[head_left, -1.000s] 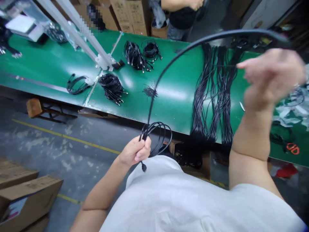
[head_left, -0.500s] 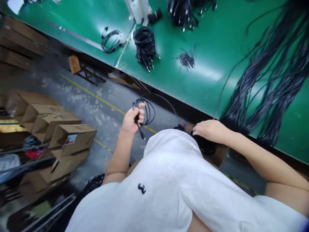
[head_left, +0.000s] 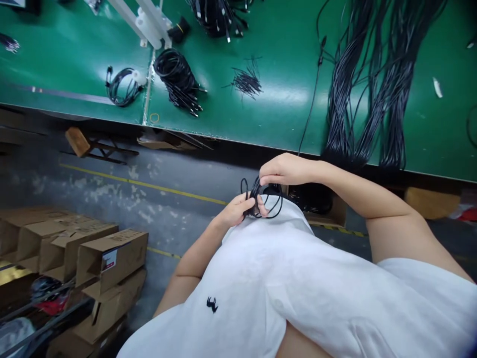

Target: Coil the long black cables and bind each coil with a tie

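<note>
My left hand [head_left: 238, 209] is closed around a small coil of black cable [head_left: 255, 189], held just in front of my waist. Loops of it stick out on both sides of the fingers. Over the top of the coil, my right hand [head_left: 288, 169] pinches the same cable, its fingertips pressed together. A strand of black cable [head_left: 308, 122] runs off the green table [head_left: 276, 122] down behind my right hand. Its path behind the hand is hidden.
On the table lie a tied cable bundle [head_left: 177, 79], a ringed cable [head_left: 124, 87], black zip-tie-like strips [head_left: 246, 82] and long hanging cables [head_left: 391, 99]. A box with black cables [head_left: 311, 199] stands below. Cardboard boxes [head_left: 112, 258] and a wooden stool [head_left: 78, 141] are to the left.
My left hand has moved right with the coil, towards my waist. My right hand has moved left and up from beside the box to the coil. The view has turned.
</note>
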The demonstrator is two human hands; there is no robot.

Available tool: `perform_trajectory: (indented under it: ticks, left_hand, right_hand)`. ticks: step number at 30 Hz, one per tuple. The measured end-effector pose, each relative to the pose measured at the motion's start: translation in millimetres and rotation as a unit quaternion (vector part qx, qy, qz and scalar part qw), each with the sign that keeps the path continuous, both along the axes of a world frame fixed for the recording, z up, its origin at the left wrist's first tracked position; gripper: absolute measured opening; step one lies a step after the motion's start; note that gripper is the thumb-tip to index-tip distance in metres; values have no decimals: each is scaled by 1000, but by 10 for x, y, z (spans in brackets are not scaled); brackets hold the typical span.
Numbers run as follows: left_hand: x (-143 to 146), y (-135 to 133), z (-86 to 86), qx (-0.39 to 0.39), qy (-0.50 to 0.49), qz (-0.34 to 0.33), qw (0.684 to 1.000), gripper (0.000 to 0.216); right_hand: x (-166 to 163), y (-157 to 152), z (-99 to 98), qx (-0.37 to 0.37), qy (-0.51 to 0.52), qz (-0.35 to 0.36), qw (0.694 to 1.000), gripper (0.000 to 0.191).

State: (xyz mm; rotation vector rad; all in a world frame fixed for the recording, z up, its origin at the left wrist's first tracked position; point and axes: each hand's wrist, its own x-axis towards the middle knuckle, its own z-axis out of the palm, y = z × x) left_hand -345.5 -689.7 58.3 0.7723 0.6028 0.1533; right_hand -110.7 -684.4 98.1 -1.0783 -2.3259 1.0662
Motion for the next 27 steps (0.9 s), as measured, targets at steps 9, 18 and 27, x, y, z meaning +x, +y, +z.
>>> perform_trajectory:
  ticks: [9, 18, 27]
  left_hand:
    - [-365, 321, 223, -119, -31, 301, 946, 18]
    - [-459, 571, 178, 72, 117, 313, 940, 30]
    - [-170, 214, 138, -31, 11, 29, 999, 38]
  right_hand:
    - [1379, -228, -1226, -24, -111, -283, 952, 50]
    - [145, -764, -559, 8, -16, 19, 1000, 40]
    - [427, 134, -374, -28, 13, -111, 993, 41]
